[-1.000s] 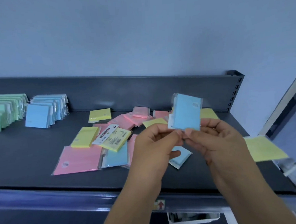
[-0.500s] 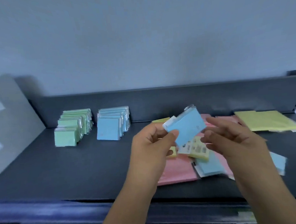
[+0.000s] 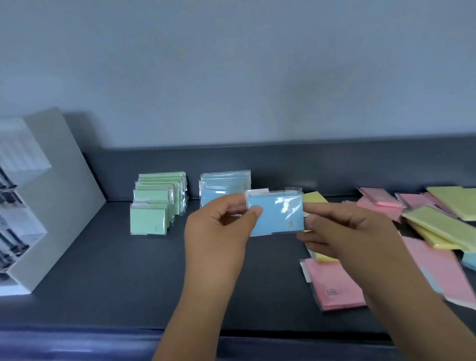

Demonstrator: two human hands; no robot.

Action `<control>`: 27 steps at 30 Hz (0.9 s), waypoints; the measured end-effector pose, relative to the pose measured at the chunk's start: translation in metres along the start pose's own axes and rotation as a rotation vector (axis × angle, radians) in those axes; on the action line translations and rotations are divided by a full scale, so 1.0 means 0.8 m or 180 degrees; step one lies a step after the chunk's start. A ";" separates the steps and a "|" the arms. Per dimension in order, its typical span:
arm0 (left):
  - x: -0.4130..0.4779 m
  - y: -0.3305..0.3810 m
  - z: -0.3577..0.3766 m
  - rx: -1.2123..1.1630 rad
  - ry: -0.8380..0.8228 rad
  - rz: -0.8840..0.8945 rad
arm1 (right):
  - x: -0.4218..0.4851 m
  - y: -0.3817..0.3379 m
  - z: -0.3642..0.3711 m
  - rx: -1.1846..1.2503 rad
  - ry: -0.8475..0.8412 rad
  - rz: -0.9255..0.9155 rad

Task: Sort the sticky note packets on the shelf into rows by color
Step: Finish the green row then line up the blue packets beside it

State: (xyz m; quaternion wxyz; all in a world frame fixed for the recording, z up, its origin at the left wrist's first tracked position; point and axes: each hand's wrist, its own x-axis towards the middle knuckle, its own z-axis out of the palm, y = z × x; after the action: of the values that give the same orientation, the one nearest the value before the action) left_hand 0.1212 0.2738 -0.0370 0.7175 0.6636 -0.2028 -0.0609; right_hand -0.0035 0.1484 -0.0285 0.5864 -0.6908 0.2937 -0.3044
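Grey-blue wall (image 3: 225, 70) backs a dark shelf (image 3: 125, 269), where a green row (image 3: 155, 204) and a blue row (image 3: 223, 184) stand on edge near the back, side by side, and loose pink packets (image 3: 336, 285) and yellow packets (image 3: 449, 230) lie jumbled to the right. A pale display stand (image 3: 52, 190) sits at the far left. One blue packet (image 3: 277, 215) is off the shelf, held up between both grips with its broad face toward the camera, just in front of the blue row and partly covering it. The left grip (image 3: 217, 236) pinches its left end, thumb laid across the front face and fingers curled behind. The right grip (image 3: 344, 230) closes curled fingertips on its right edge, so the packet spans the gap between the two, long side roughly level. It looks very light: a thin pad of paper sealed in clear wrap. Glare on the film suggests a slick surface that could slide under a loose pinch, and the clear flap along the top seems floppy and a poor place to hold. The pad inside probably has enough stiffness to stand on edge as its neighbours do, though it would bend if squeezed across the middle. Taking it by the two short ends, on the pad and not the spare film, seems the soundest hold, and one end alone should carry it. Little here is fragile beyond corners that could crumple.
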 end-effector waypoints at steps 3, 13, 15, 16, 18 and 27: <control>0.023 -0.012 -0.031 0.0139 0.0168 0.0016 | 0.003 -0.003 0.045 -0.0192 -0.0162 0.0032; 0.113 -0.051 -0.113 0.0887 -0.0712 0.0032 | 0.039 0.000 0.175 -0.0352 0.0328 0.0546; 0.123 -0.059 -0.120 0.1208 -0.1074 0.0088 | 0.046 0.001 0.193 -0.0490 0.0490 0.0582; 0.128 -0.062 -0.122 0.1371 -0.1259 0.0118 | 0.049 0.002 0.201 -0.0538 0.0592 0.0599; 0.134 -0.064 -0.127 0.1604 -0.1659 0.0046 | 0.055 0.006 0.214 -0.0679 0.0742 0.0635; 0.145 -0.072 -0.131 0.1432 -0.2135 -0.0235 | 0.072 0.018 0.237 -0.0761 0.1157 0.0790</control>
State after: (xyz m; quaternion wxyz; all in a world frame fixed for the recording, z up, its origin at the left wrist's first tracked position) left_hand 0.2762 0.3237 -0.0726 0.4458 0.7542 -0.4099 -0.2540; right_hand 0.1782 0.2219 -0.0624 0.4709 -0.6478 0.5109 -0.3124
